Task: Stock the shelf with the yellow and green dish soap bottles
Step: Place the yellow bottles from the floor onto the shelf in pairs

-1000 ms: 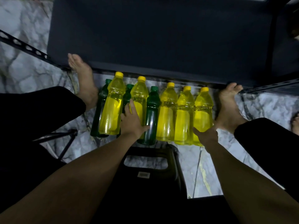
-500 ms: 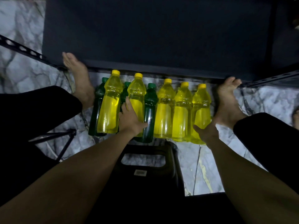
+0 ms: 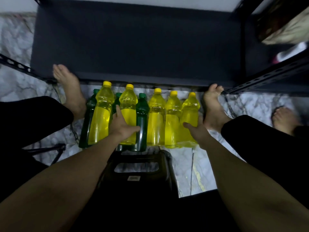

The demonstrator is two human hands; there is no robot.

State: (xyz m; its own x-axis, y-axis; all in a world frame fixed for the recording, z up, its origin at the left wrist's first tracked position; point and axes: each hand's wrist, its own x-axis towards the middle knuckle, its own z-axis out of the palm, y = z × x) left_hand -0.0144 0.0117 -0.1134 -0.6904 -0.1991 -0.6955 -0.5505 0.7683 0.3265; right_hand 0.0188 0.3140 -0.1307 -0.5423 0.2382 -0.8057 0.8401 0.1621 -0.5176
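Observation:
Several yellow dish soap bottles and three dark green ones stand in a row on the marble floor, in front of a low dark shelf (image 3: 133, 47) with nothing on it. My left hand (image 3: 122, 125) grips the second yellow bottle (image 3: 127, 104) from the left, thumb reaching toward the green bottle (image 3: 142, 118) beside it. My right hand (image 3: 196, 130) holds the rightmost yellow bottle (image 3: 190, 109) low on its body, thumb in front and fingers round its right side. Another green bottle (image 3: 89, 114) stands at the far left, behind a yellow bottle (image 3: 101, 118).
My bare feet (image 3: 70, 87) (image 3: 212, 106) flank the row and touch the shelf's front edge. A black plastic stool (image 3: 137, 166) sits under me. Perforated metal rails (image 3: 267, 77) frame the rack. A neighbouring shelf at right holds a cloth bundle (image 3: 284, 25).
Both hands have slid a little higher up their bottles, and the right hand has wrapped further round the rightmost one. The bottles still stand on the floor. My head has tilted up slightly.

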